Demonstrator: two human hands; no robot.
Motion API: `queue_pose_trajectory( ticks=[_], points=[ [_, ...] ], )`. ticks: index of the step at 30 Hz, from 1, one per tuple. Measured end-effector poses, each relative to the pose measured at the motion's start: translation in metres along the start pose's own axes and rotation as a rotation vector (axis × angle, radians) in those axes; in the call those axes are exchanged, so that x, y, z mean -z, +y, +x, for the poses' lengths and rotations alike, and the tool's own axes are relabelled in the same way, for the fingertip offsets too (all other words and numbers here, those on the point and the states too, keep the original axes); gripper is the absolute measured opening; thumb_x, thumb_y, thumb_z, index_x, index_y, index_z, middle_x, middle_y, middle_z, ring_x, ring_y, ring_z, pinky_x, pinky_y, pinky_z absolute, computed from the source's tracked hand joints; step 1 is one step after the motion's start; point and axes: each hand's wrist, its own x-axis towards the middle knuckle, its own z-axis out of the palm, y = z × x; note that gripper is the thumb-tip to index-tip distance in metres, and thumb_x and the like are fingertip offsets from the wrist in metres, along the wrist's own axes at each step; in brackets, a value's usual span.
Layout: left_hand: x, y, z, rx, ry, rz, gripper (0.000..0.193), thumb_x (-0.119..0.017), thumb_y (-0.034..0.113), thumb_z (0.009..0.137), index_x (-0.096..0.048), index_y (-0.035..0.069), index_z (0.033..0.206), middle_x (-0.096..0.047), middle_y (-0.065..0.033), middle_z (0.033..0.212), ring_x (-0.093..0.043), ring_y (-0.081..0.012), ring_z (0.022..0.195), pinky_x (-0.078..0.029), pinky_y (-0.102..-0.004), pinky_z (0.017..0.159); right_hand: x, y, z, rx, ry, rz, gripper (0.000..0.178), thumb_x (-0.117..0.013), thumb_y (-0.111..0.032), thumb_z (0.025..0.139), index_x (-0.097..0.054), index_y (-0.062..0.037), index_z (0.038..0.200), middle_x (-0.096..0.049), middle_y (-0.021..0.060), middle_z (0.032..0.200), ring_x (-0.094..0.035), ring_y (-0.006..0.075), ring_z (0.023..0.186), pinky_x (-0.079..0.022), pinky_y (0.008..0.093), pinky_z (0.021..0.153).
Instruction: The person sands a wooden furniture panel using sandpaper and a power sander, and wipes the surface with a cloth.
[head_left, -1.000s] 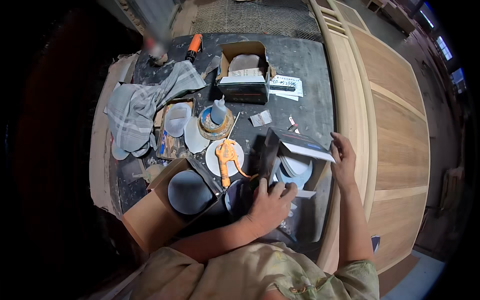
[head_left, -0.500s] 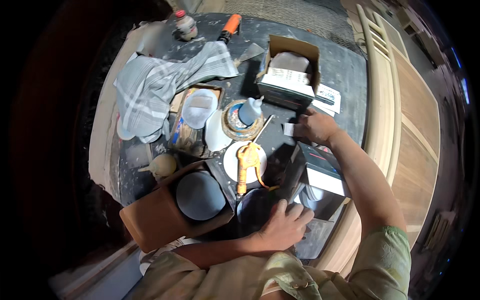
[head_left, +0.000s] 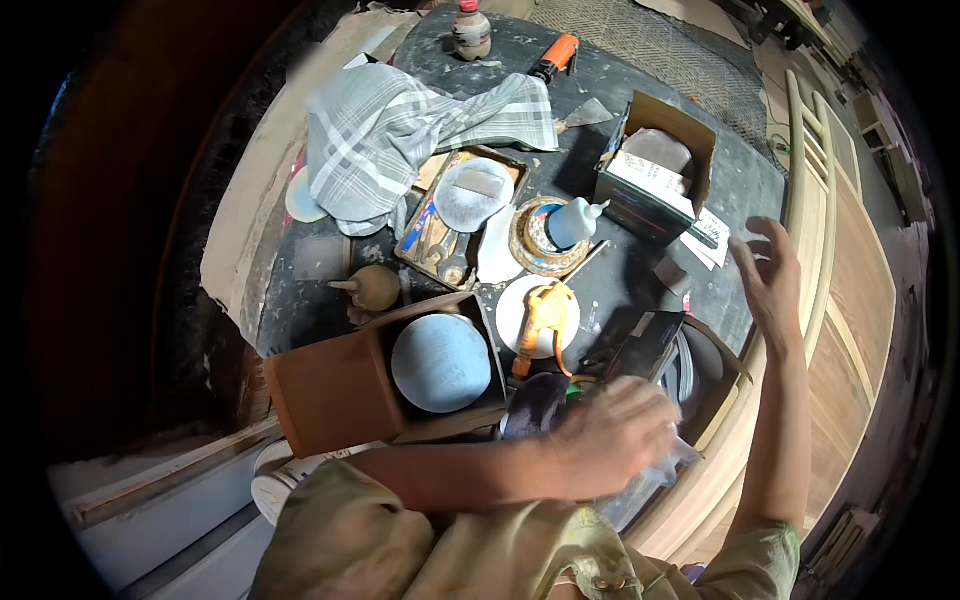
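Note:
My left hand, smeared by motion, is bent over the near left side of a black cardboard box; its fingertips do not show clearly. Grey round discs stand inside that box. A translucent, crumpled piece shows just below the hand; whether I hold it cannot be told. My right hand is raised with fingers apart and holds nothing, over the table's right edge. A small grey block lies on the table to its left. Between the boxes, an orange air blow gun rests on a white disc.
A brown box holding a blue-grey disc stands at the near left. Farther back are a carton, a squeeze bottle, a tool tray, a checked cloth and an orange tool. Wooden rails run along the right.
My right hand has left the small block and risen to the right. The left hand has moved right and up along the near box, whose flap now stands more open. The view has shifted.

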Motion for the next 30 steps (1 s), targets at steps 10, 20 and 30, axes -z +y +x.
queue_pose_trajectory(
  ticks=[10, 20, 30],
  points=[
    [0.072, -0.036, 0.017, 0.234, -0.374, -0.08, 0.051, -0.074, 0.018, 0.078, -0.051, -0.006, 0.117, -0.062, -0.0241, 0.099, -0.062, -0.0438, 0.093, -0.05, -0.0461, 0.08, 0.0, -0.095, -0.08, 0.028, -0.558, 0.387, 0.031, -0.075, -0.023, 0.085, -0.071, 0.002, 0.103, -0.07, 0.0137, 0.091, -0.065, 0.0216, 0.083, -0.05, 0.0305, 0.072],
    [0.155, -0.184, 0.073, 0.43, -0.426, 0.618, 0.028, -0.061, 0.017, 0.085, -0.067, 0.008, 0.111, -0.067, -0.0238, 0.106, -0.064, -0.0377, 0.103, -0.052, -0.0461, 0.086, 0.001, -0.082, -0.186, -0.366, -0.261, 0.707, 0.015, -0.068, -0.013, 0.092, -0.068, 0.0011, 0.096, -0.064, 0.0074, 0.085, -0.061, 0.0123, 0.068, -0.048, 0.027, 0.058],
    [0.252, -0.361, -0.04, 0.291, -0.215, 0.547, 0.032, -0.063, 0.0, 0.081, -0.057, -0.003, 0.113, -0.064, -0.0178, 0.099, -0.065, -0.0306, 0.09, -0.05, -0.0388, 0.08, 0.037, -0.028, -0.412, -0.906, 0.373, 0.429, 0.029, -0.056, -0.027, 0.1, -0.065, -0.0001, 0.1, -0.063, 0.0033, 0.083, -0.056, 0.0102, 0.08, -0.048, 0.0279, 0.074]
  ],
)
